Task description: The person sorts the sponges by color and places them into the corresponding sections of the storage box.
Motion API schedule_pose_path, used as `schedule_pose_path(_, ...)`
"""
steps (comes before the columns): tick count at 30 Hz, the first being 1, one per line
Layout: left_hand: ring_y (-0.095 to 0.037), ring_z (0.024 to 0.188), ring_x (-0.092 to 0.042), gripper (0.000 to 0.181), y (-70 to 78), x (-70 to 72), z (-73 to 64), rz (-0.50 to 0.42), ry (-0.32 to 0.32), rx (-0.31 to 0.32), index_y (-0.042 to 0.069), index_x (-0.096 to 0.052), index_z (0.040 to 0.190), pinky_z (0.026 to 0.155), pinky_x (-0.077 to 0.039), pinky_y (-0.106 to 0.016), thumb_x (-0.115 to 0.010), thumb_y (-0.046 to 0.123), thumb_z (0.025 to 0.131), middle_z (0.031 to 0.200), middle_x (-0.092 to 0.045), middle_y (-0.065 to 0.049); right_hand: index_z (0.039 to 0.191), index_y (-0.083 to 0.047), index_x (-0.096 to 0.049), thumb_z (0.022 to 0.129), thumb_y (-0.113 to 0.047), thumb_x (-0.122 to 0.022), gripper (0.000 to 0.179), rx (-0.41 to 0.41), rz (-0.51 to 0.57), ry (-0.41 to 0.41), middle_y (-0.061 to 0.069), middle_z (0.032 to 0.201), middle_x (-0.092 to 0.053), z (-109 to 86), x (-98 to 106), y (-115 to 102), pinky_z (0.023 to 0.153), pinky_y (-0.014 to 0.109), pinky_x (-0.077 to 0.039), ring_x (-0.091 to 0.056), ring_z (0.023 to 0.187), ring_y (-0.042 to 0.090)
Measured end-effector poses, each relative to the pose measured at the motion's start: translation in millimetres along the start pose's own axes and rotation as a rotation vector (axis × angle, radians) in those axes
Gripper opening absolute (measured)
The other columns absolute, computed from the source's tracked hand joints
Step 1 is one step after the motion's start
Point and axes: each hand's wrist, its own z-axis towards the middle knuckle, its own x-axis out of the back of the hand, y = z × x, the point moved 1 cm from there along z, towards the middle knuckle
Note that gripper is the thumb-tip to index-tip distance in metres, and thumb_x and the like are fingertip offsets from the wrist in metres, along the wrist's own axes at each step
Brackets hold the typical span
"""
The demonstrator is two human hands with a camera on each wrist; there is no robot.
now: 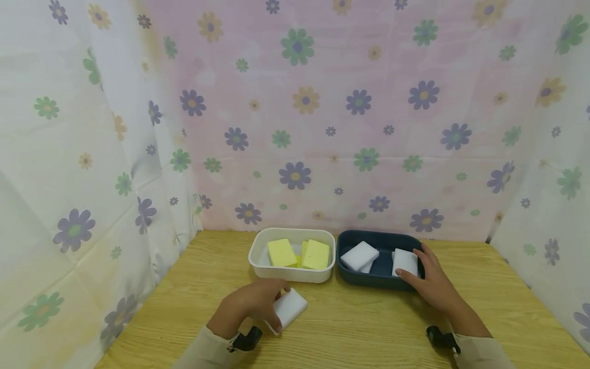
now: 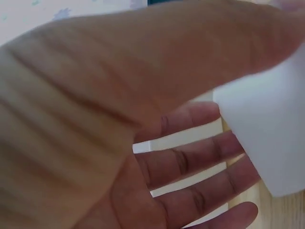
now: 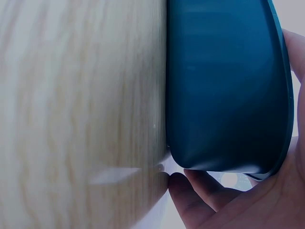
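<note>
My left hand (image 1: 260, 303) pinches a white sponge block (image 1: 291, 308) between thumb and fingers, just in front of the white bin (image 1: 290, 275). In the left wrist view the same block (image 2: 269, 124) shows at the right, partly behind the thumb. At the right end of the dark blue bin (image 1: 369, 281), my right hand (image 1: 435, 284) grips the wall. Its thumb reaches over the rim beside a white block (image 1: 405, 262) inside. Seen from the right wrist, the fingers (image 3: 195, 193) lie along the outside of the bin's end.
Yellow sponge blocks (image 1: 282, 252) lie inside the white bin. More white blocks (image 1: 360, 256) sit in the left part of the dark blue bin. Both bins stand side by side on a wooden table (image 1: 350, 328), before a flowered curtain (image 1: 322, 128).
</note>
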Motion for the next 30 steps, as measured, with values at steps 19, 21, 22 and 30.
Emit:
schedule_pose_path(19, -0.007, 0.085, -0.057, 0.062, 3.3, -9.6, 7.5, 0.065, -0.005, -0.144, 0.020, -0.064, 0.115, 0.078, -0.049, -0.026, -0.100, 0.028, 0.065, 0.096, -0.064, 0.008, 0.161, 0.007, -0.020, 0.098, -0.056, -0.064, 0.100, -0.006, -0.013, 0.001, 0.028, 0.170, 0.010, 1.2, 0, 3, 0.108, 0.082, -0.023, -0.009, 0.151, 0.061)
schedule_pose_path(21, -0.006, 0.083, -0.057, 0.059, 2.8, -10.9, 8.4, 0.069, -0.006, -0.166, 0.021, -0.064, 0.111, 0.076, -0.048, -0.025, -0.100, 0.029, 0.066, 0.094, -0.063, 0.009, 0.161, 0.008, -0.020, 0.098, -0.057, -0.064, 0.100, -0.003, -0.015, 0.002, 0.028, 0.170, 0.011, 1.6, 0, 4, 0.107, 0.082, -0.024, -0.009, 0.151, 0.061)
schedule_pose_path(22, -0.005, 0.081, -0.057, 0.057, 2.9, -11.2, 8.6, 0.067, -0.007, -0.174, 0.021, -0.064, 0.109, 0.075, -0.048, -0.024, -0.100, 0.028, 0.066, 0.093, -0.063, 0.009, 0.161, 0.008, -0.019, 0.099, -0.056, -0.064, 0.100, -0.003, -0.018, 0.001, 0.028, 0.170, 0.011, 1.8, 0, 3, 0.107, 0.082, -0.024, -0.009, 0.151, 0.062)
schedule_pose_path(30, -0.001, 0.074, -0.052, 0.045, 2.7, -13.8, 10.7, 0.083, -0.021, -0.231, 0.026, -0.064, 0.095, 0.070, -0.046, -0.021, -0.099, 0.027, 0.067, 0.082, -0.058, 0.013, 0.160, 0.009, -0.021, 0.098, -0.056, -0.065, 0.100, -0.008, -0.015, 0.001, 0.029, 0.170, 0.010, 1.2, 0, 2, 0.107, 0.082, -0.024, -0.009, 0.151, 0.061)
